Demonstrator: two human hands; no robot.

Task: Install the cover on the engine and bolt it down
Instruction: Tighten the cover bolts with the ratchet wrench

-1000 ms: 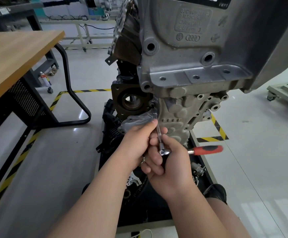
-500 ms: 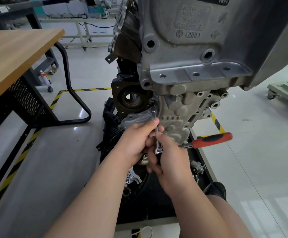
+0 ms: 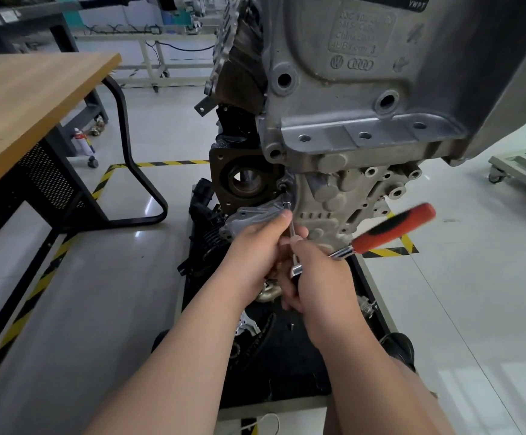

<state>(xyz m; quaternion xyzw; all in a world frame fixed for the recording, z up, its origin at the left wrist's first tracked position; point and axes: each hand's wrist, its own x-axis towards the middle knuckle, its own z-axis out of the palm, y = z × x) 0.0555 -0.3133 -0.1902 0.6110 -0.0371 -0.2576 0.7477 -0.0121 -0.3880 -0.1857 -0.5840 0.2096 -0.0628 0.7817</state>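
A grey metal engine (image 3: 365,114) hangs in front of me over a black stand. A small grey cover (image 3: 252,215) lies against its lower left side. My left hand (image 3: 255,249) presses on the cover and steadies the ratchet's chrome extension bar (image 3: 292,229), whose socket sits on a bolt (image 3: 286,205) at the cover's upper corner. My right hand (image 3: 315,277) grips the head of the ratchet (image 3: 296,271). Its red and black handle (image 3: 393,229) sticks out to the right and is blurred by motion.
A wooden workbench (image 3: 26,108) with black legs stands at the left. The black stand base (image 3: 286,356) below the engine holds loose parts. Yellow-black floor tape (image 3: 105,180) marks the bay. A wheeled cart (image 3: 522,171) is at the far right.
The red handle has swung upward and away, from low beside my right hand to higher at the right. Both hands stay at the bolt and the cover.
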